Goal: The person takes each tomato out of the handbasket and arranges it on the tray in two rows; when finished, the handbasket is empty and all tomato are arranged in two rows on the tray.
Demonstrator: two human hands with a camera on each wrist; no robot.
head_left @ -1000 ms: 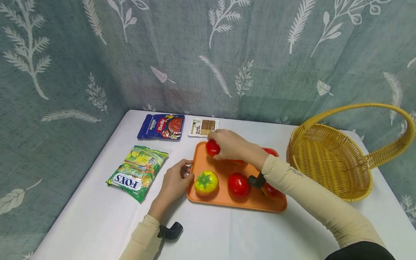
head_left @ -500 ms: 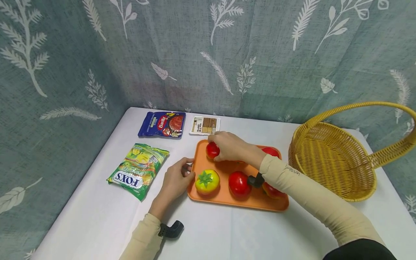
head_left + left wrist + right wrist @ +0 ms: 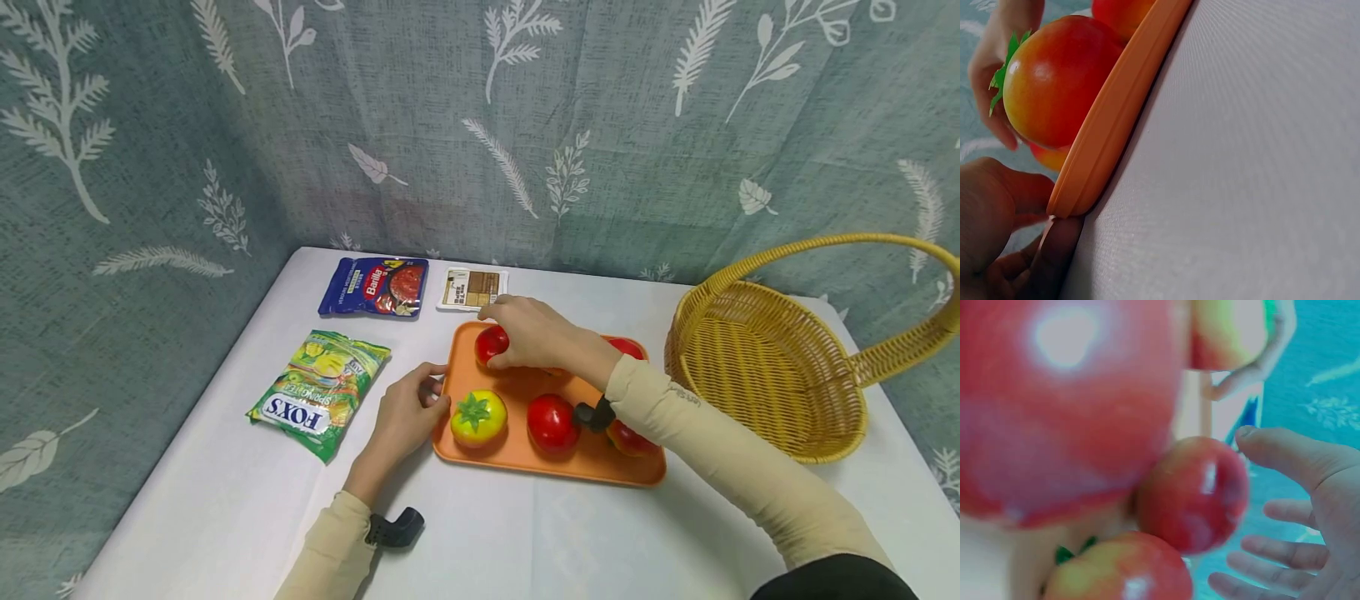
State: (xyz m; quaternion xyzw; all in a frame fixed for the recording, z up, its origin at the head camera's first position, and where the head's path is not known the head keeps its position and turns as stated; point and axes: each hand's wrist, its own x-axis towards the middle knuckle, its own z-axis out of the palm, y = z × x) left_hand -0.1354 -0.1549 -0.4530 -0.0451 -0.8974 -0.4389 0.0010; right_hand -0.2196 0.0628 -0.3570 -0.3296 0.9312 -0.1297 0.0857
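Observation:
My left hand [image 3: 403,421] pinches the left rim of an orange tray [image 3: 546,474]; in the left wrist view the thumb lies at the rim with a finger under it. My right hand [image 3: 534,333] reaches over the tray's back left corner, around a small red round fruit [image 3: 491,343]. In the right wrist view its fingers are spread, apart from that fruit [image 3: 1194,495]. A yellow tomato with a green leafy top [image 3: 478,419] sits front left, and a large red round fruit [image 3: 553,423] front middle. More red fruits [image 3: 628,439] lie partly hidden under the right arm.
A yellow wicker basket [image 3: 757,375] with a tall handle stands right of the tray. To the left lies a green Fox's bag [image 3: 321,392]. Behind it are a blue Barilla pouch [image 3: 375,287] and a small brown-and-white packet [image 3: 472,289]. A patterned curtain [image 3: 420,125] borders the table.
My right hand's fingers have loosened from the small red fruit and lifted slightly; the fruit rests in the tray's back left corner. My left hand stays at the rim.

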